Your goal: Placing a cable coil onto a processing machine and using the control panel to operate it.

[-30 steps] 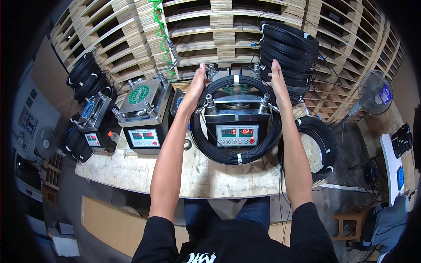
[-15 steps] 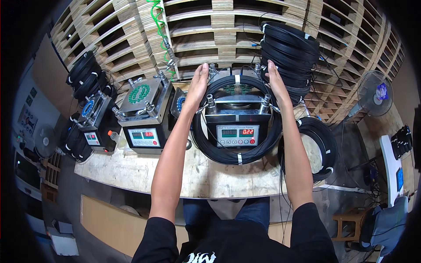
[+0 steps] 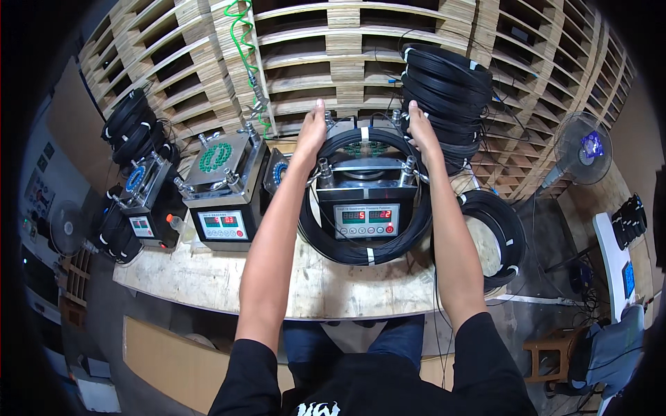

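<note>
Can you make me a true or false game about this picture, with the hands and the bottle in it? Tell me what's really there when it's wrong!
1. A lit panel shows through the big black coil. True.
2. The left hand and right hand are by the coil's upper part. True.
3. Both hands are on the same side of the coil. False: the left hand is at its left side, the right hand at its right.
4. The bottle has an orange cap. True.
5. The bottle is to the right of the coil. False: it is to the left.
</note>
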Available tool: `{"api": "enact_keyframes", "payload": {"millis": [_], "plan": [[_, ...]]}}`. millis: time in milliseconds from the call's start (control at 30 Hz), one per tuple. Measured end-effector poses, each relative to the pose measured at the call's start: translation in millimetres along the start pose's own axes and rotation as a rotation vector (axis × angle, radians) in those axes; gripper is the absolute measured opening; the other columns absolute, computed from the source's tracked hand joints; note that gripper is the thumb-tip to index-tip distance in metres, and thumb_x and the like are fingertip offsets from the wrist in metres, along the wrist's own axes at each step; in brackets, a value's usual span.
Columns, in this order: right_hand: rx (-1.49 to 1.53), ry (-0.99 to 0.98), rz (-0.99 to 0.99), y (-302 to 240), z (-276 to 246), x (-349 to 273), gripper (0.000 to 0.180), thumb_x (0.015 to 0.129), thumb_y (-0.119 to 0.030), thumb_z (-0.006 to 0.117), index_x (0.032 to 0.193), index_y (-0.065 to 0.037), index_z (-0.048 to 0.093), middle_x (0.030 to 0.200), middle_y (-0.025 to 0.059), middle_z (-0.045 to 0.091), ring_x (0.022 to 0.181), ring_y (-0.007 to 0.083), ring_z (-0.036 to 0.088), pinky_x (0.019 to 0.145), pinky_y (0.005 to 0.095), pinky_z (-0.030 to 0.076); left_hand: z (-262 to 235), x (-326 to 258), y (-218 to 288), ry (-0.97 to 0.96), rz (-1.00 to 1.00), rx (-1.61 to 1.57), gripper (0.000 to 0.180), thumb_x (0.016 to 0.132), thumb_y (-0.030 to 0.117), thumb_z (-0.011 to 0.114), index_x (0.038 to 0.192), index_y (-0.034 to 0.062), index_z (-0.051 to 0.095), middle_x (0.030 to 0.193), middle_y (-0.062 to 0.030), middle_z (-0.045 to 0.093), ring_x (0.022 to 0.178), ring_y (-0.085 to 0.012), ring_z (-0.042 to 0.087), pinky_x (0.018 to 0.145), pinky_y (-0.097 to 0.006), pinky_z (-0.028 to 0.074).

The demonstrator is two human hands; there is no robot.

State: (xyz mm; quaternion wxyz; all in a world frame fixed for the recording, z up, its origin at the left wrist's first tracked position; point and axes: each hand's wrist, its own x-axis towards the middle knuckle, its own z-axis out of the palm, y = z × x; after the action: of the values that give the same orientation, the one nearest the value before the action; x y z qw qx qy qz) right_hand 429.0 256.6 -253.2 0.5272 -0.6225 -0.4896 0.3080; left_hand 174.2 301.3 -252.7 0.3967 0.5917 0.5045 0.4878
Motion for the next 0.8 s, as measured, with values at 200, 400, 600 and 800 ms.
{"api": "enact_keyframes", "payload": {"millis": [200, 400, 600, 800], "plan": [[0.061, 0.016, -0.109, 3, 14, -8, 0.075, 0.102, -0.065, 0.032, 0.148, -0.007, 0.045, 0.142, 0.0202, 0.053, 0.119, 0.0338, 0.058, 0.100, 0.0456, 0.046, -7, -7, -11, 0.166, 0.087, 0.110, 0.086, 0.098, 0.070, 0.037, 0.144, -0.0021, 0.046, 0.137, -0.0305, 0.056, 0.134, -0.0416, 0.050, 0.112, -0.044, 0.036], [-0.263, 0.430, -0.322, -13, 15, -34, 0.054, 0.105, -0.051, 0.038, 0.135, -0.011, 0.058, 0.131, 0.0241, 0.059, 0.115, 0.0448, 0.059, 0.096, 0.0492, 0.049, 1, -37, 13, 0.136, 0.204, 0.325, 0.083, 0.097, 0.070, 0.040, 0.149, 0.0039, 0.042, 0.124, -0.0310, 0.063, 0.120, -0.0453, 0.059, 0.104, -0.047, 0.042], [-0.307, 0.306, -0.479, -3, 14, -17, 0.054, 0.104, -0.053, 0.043, 0.134, -0.011, 0.059, 0.126, 0.0263, 0.060, 0.112, 0.0441, 0.062, 0.093, 0.0482, 0.050, 1, -25, 7, 0.074, 0.178, 0.346, 0.089, 0.096, 0.073, 0.036, 0.153, 0.0045, 0.035, 0.134, -0.0328, 0.057, 0.127, -0.0465, 0.054, 0.108, -0.047, 0.040], [0.179, -0.010, -0.093, -4, 2, -21, 0.074, 0.100, -0.070, 0.035, 0.144, -0.012, 0.051, 0.126, 0.0181, 0.053, 0.105, 0.0269, 0.062, 0.089, 0.0385, 0.053, -13, -13, -10, 0.035, 0.030, -0.114, 0.095, 0.096, 0.076, 0.036, 0.155, 0.0020, 0.030, 0.138, -0.0268, 0.054, 0.124, -0.0351, 0.055, 0.108, -0.042, 0.039]]}}
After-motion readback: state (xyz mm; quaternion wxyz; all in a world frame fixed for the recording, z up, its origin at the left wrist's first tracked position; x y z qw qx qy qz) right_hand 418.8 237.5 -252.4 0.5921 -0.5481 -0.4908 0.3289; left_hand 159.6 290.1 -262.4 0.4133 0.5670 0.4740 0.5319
